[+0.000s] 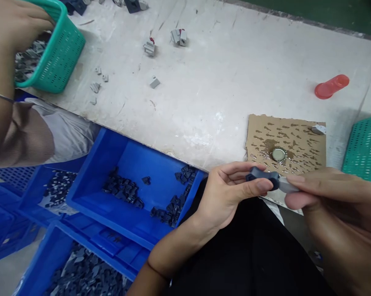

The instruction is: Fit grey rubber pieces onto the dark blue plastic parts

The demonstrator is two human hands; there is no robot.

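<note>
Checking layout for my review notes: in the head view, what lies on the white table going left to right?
Co-worker's hand in a green basket → loose grey parts → cardboard sheet → red cap → second green basket.

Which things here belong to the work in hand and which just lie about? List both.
In hand: left hand, right hand, small dark part held between them, blue bin of like parts.
Lying about: red tube, cardboard, teal basket.
</note>
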